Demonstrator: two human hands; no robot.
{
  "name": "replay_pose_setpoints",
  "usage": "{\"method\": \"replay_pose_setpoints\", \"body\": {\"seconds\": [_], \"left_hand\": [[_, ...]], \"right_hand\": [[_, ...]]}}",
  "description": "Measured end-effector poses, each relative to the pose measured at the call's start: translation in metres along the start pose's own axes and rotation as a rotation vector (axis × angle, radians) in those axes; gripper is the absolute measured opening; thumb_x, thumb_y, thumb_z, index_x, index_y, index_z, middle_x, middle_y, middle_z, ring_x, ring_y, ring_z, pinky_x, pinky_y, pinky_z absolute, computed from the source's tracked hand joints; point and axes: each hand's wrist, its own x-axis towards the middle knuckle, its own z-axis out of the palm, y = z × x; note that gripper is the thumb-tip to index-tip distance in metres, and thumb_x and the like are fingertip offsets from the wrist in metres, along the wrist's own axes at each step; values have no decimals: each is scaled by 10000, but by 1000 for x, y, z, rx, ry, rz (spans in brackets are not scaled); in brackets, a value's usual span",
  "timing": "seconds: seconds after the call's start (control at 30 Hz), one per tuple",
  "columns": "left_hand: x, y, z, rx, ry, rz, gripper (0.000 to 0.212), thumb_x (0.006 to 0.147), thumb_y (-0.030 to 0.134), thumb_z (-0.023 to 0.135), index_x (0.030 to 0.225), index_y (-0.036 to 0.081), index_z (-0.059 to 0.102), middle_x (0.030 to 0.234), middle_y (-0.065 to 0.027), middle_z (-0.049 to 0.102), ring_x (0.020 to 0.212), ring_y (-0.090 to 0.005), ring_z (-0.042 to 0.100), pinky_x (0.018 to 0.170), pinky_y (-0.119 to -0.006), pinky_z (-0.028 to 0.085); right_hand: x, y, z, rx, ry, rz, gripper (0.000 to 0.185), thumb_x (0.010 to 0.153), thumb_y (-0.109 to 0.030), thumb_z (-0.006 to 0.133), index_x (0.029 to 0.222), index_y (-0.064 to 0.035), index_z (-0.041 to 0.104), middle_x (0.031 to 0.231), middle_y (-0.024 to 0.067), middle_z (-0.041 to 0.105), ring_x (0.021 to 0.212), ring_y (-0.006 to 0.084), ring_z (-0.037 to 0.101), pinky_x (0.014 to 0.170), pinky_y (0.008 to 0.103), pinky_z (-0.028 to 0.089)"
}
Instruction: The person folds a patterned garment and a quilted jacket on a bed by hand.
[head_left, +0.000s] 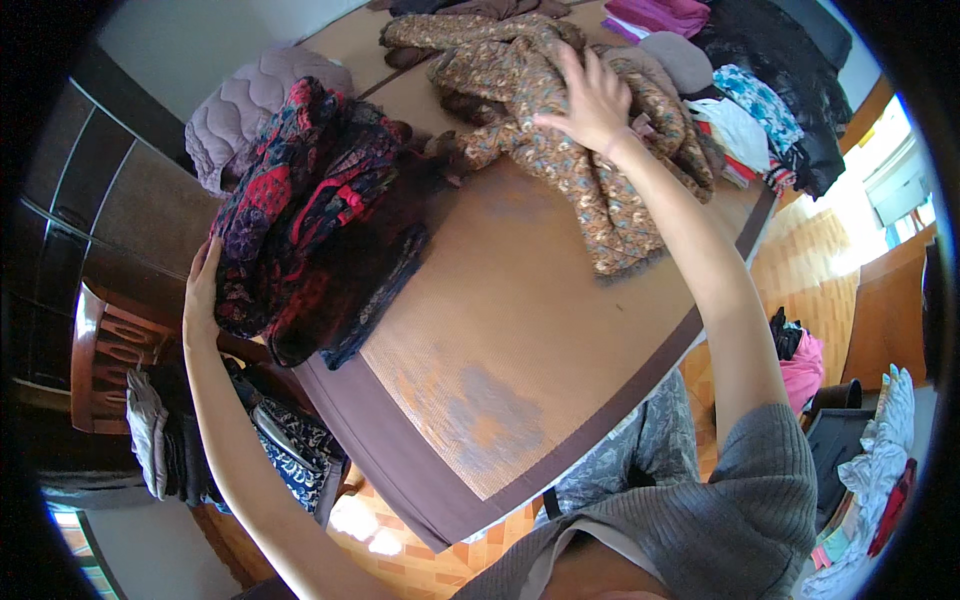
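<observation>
My left hand (201, 289) rests against the left side of a bunched dark garment with red and purple patterning (330, 195), its fingers partly hidden by the cloth. My right hand (592, 101) is spread, fingers apart, over a brown floral quilted garment (540, 142) at the top middle. One sleeve of that garment reaches down over the bed mat (525, 300). Both garments lie on this tan woven mat with its dark brown border. Worn greyish patches show on the mat.
A mauve quilted item (262, 90) lies behind the dark garment. At the upper right are folded pink cloths (660, 13), a grey round item (677, 61), a white cloth (731, 135) and a black garment (780, 67). A wooden chair (112, 360) stands at left.
</observation>
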Motion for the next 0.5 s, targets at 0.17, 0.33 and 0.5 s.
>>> {"method": "replay_pose_setpoints", "body": {"seconds": [0.17, 0.33, 0.5], "left_hand": [[-38, 3, 47, 459, 522, 780, 438, 831, 279, 646, 1126, -23, 527, 997, -145, 589, 935, -228, 564, 861, -332, 425], [-196, 7, 154, -87, -374, 506, 559, 820, 172, 659, 1279, 62, 359, 1203, -115, 449, 1072, -219, 477, 911, -348, 411], [-260, 1, 250, -297, -711, 216, 861, 772, 337, 706, 1336, -67, 195, 1310, -220, 360, 1154, -324, 436, 996, -413, 341]], "right_hand": [[-80, 94, 9, 859, -514, 445, 772, 822, -282, 617, 1373, 49, 189, 1262, 241, 449, 1175, 277, 462, 979, 324, 369], [-154, 0, -138, 1361, -524, 509, 704, 869, -145, 556, 1406, 6, 126, 1145, 72, 496, 904, 90, 492, 803, 249, 440], [-259, -53, -168, 1043, -745, 133, 448, 867, -107, 540, 1209, 20, 280, 1023, 170, 513, 908, 219, 539, 755, 369, 450]]}}
